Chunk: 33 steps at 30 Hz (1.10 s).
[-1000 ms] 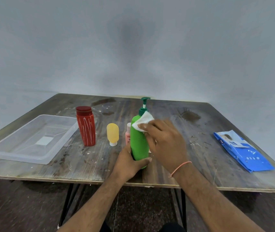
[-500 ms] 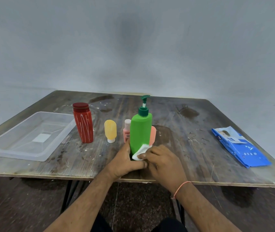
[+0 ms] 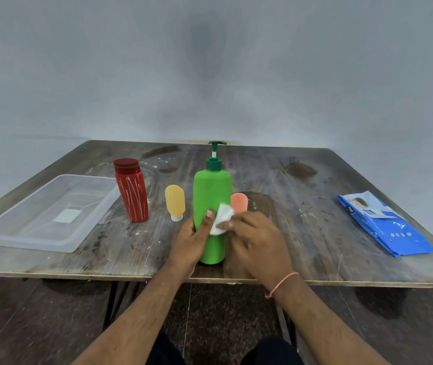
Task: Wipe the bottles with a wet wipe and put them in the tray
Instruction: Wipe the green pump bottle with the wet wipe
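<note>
The green pump bottle (image 3: 212,206) stands upright near the table's (image 3: 315,180) front edge; left hand (image 3: 191,239) grips its lower body, right hand (image 3: 252,241) pinches the wet wipe (image 3: 222,218) vs. its side. Recommended: keep the base planted, wipe w/ full-height strokes incl. pump neck. Left of the bottle: yellow bottle (image 3: 175,202), red bottle (image 3: 131,189), then the tray (image 3: 25,233), so carry over them; an orange bottle (image 3: 239,202) just behind, wipes pack (image 3: 384,225) well right.

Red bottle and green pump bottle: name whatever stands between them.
Head view: a small yellow tube, standing cap-down, stands between the red bottle and the green pump bottle, touching neither.
</note>
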{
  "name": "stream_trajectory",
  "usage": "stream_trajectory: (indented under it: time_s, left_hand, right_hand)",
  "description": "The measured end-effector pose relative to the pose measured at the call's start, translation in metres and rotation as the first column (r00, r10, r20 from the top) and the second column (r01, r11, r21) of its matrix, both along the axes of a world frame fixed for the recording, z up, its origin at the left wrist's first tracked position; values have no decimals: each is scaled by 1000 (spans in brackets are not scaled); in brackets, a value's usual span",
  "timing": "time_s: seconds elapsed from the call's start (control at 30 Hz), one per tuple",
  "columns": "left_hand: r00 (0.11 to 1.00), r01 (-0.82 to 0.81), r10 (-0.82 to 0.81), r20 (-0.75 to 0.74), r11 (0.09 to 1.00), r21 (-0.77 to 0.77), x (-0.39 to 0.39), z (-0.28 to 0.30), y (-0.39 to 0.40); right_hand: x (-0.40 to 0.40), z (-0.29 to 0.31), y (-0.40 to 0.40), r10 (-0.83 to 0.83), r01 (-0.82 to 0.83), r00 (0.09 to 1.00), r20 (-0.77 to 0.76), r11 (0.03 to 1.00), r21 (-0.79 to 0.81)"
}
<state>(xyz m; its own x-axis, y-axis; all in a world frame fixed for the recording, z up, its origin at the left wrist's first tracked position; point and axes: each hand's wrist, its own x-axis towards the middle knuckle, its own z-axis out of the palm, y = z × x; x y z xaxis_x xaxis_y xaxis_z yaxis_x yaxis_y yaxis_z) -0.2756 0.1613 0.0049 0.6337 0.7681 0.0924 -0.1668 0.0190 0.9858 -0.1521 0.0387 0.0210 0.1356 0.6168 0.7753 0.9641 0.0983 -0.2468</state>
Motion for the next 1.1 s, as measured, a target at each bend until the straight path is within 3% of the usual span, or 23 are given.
stream_trajectory:
  time_s: [0.17,0.4,0.57,0.83,1.0,1.1]
  left_hand:
    - [999,-34,34,-16,999,26,2,-4,2]
    - [994,-58,71,85,989,-139,1,3,3]
    - [993,-33,45,107,993,-111,0,6,1]
    - [993,-117,117,-6,993,36,2,-2,1]
    - [996,-92,92,-5,994,62,2,0,-1]
    - [995,-101,101,-8,993,66,0,-2,-1]
  right_hand:
    - [1,21,16,-21,45,979,-204,992,114]
    - [-22,-19,4,68,-78,986,-154,995,-59]
    - [-26,-26,-7,107,-117,988,-108,989,-94]
    - [-11,23,25,-8,31,984,-177,991,127]
    - [-5,41,42,-11,115,928,-373,959,258]
    - [-13,35,39,-10,129,871,-490,969,210]
